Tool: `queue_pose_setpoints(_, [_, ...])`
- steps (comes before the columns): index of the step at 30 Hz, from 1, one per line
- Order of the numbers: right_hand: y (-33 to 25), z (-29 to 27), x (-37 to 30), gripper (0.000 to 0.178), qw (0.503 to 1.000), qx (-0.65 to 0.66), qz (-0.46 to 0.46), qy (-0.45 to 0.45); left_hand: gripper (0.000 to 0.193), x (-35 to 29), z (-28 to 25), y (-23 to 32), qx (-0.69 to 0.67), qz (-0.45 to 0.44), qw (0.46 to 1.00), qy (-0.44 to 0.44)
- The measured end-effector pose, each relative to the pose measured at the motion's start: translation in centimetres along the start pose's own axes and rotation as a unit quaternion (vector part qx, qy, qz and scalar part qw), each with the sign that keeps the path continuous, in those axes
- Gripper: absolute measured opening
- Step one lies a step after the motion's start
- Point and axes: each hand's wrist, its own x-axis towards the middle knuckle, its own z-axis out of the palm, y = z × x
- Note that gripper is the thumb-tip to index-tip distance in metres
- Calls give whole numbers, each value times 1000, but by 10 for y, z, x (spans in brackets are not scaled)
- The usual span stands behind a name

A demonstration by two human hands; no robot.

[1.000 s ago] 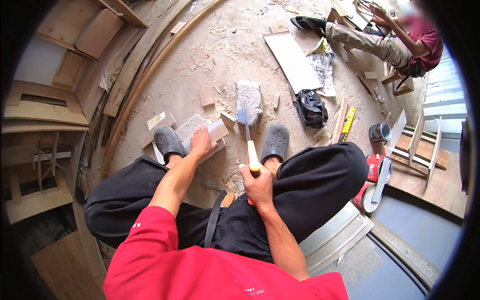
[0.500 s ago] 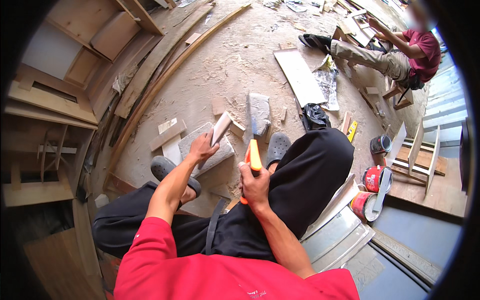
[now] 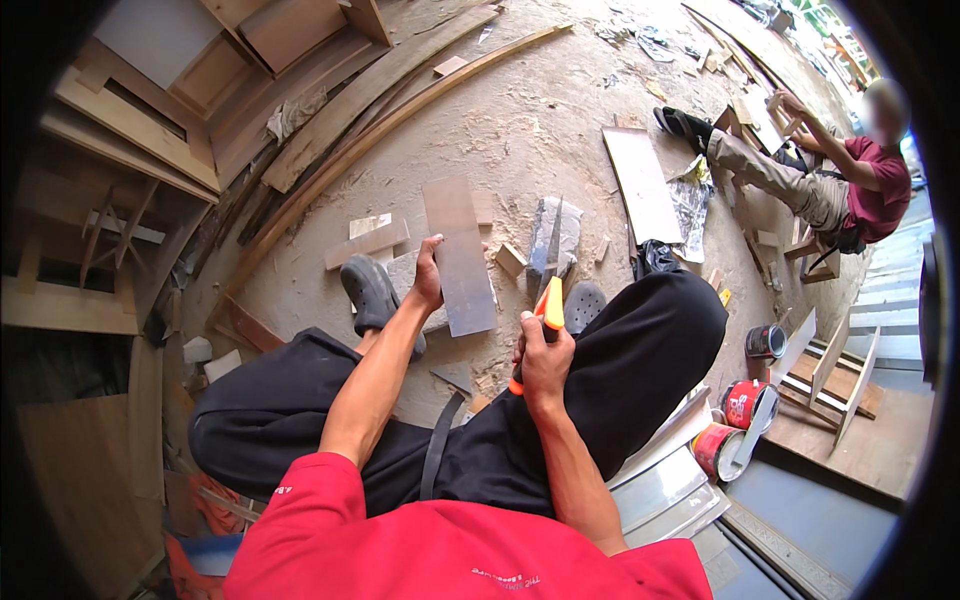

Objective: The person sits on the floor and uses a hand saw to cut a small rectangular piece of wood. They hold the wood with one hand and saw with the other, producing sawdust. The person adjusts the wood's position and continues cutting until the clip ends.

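My left hand (image 3: 428, 275) grips a thin, flat wooden board (image 3: 460, 255) by its long edge, thumb on the near side and its broad face turned up. In my right hand (image 3: 545, 352) is a handsaw (image 3: 549, 303) with an orange and black handle, its narrow blade pointing away from me. The blade passes over a grey block (image 3: 568, 232) on the floor and is apart from the board. Another grey block (image 3: 402, 272) is partly hidden behind the board and my left hand.
Wood offcuts (image 3: 372, 243) lie around the blocks, near my clogs (image 3: 586, 305). Long planks (image 3: 400, 105) and cabinet frames stand at left. Paint cans (image 3: 717, 450) are at right. A seated person (image 3: 845, 185) works at far right beside a white board (image 3: 642, 187).
My left hand has turned the board from edge-on to broad face up. The saw, still in my right hand, tilts more to the right. The whole view has shifted.
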Motion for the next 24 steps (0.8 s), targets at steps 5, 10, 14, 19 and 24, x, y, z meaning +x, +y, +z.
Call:
queue_pose_setpoints(5, [17,-11,9,28,995,-78,-48,37,90,12,40,7,-95,28,995,22])
queue_pose_setpoints(10, [24,-13,12,28,981,-156,-93,68,88,19,52,19,-91,-13,996,-12])
queue_pose_setpoints(14, [16,-16,16,27,964,-218,-137,74,84,22,56,26,-72,-41,995,-64])
queue_pose_setpoints(19, [-44,-7,29,23,952,-258,-155,55,80,19,52,38,74,-92,988,-104])
queue_pose_setpoints(24, [-67,-33,85,36,906,-331,-260,42,59,16,60,38,237,-121,960,-87])
